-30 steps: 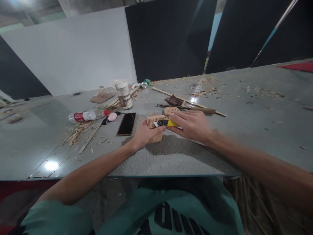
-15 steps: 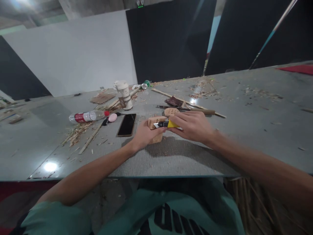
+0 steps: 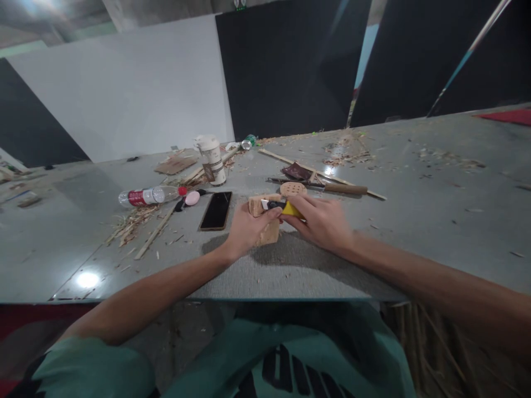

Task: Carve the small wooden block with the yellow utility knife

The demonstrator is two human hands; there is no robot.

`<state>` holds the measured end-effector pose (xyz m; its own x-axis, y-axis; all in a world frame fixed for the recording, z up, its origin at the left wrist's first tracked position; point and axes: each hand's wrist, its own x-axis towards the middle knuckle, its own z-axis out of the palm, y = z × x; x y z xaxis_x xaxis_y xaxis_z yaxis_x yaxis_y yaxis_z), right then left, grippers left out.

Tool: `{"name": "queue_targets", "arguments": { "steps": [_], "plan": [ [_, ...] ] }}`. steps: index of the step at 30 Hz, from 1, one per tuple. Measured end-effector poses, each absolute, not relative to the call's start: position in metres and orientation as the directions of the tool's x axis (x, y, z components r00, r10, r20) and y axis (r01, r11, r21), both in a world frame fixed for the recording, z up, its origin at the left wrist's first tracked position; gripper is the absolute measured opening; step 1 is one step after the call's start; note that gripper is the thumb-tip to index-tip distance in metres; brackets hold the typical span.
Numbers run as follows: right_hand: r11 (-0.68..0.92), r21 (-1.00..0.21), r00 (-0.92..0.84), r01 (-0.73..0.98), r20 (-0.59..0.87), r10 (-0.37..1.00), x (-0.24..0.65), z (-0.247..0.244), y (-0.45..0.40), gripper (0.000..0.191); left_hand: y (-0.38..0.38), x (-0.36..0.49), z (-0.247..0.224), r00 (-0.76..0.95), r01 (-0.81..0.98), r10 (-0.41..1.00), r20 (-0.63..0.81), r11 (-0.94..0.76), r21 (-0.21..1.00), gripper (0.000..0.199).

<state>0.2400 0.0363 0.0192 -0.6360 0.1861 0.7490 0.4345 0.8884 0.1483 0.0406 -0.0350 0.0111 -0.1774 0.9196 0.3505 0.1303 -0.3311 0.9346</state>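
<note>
My left hand (image 3: 248,225) is closed around a pale wooden block (image 3: 269,233) just above the grey table. Its thumb presses beside the black nose of a yellow utility knife (image 3: 292,210). My right hand (image 3: 326,221) grips that knife, with the short blade pointing left against the upper part of the block. Fingers cover part of the handle and much of the block's left side. Right behind the hands lies a flat, oval wooden piece (image 3: 293,189) with small holes in it.
Left of my hands lie a phone (image 3: 216,211), a pink round object (image 3: 192,198) and a plastic bottle (image 3: 151,195). Behind stand a white cup (image 3: 212,160) and a green can (image 3: 249,142). A wooden-handled tool (image 3: 345,189) lies to the right, among wood shavings (image 3: 131,224) and sticks.
My right hand has shifted slightly left and down with the knife, its wrist lower. The block is tilted a little differently in my left hand. The view has moved slightly.
</note>
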Motion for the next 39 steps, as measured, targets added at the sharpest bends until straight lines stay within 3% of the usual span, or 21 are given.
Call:
{"name": "queue_targets", "arguments": {
  "steps": [5,18,25,31,39],
  "plan": [
    [0.890,0.138,-0.629,0.434,0.754,0.189,0.240,0.022,0.038,0.036,-0.033,0.042,0.010,-0.192,0.130,0.913,0.361,-0.341,0.931,0.034],
    [0.886,0.299,-0.724,0.354,0.687,0.057,0.250,0.039,0.045,0.033,-0.030,0.037,0.009,-0.089,0.143,0.917,0.390,-0.375,0.916,0.047],
    [0.883,0.231,-0.725,0.408,0.670,0.160,0.249,0.031,0.044,0.036,-0.027,0.037,0.006,-0.080,0.127,0.946,0.314,-0.303,0.945,0.045],
    [0.882,0.143,-0.663,0.449,0.715,0.222,0.241,0.022,0.040,0.040,-0.029,0.040,0.002,-0.137,0.112,0.932,0.334,-0.321,0.940,0.035],
    [0.889,0.178,-0.689,0.422,0.700,0.187,0.247,0.027,0.048,0.041,-0.025,0.042,-0.001,-0.139,0.085,0.936,0.324,-0.314,0.946,0.044]
  ]
}}
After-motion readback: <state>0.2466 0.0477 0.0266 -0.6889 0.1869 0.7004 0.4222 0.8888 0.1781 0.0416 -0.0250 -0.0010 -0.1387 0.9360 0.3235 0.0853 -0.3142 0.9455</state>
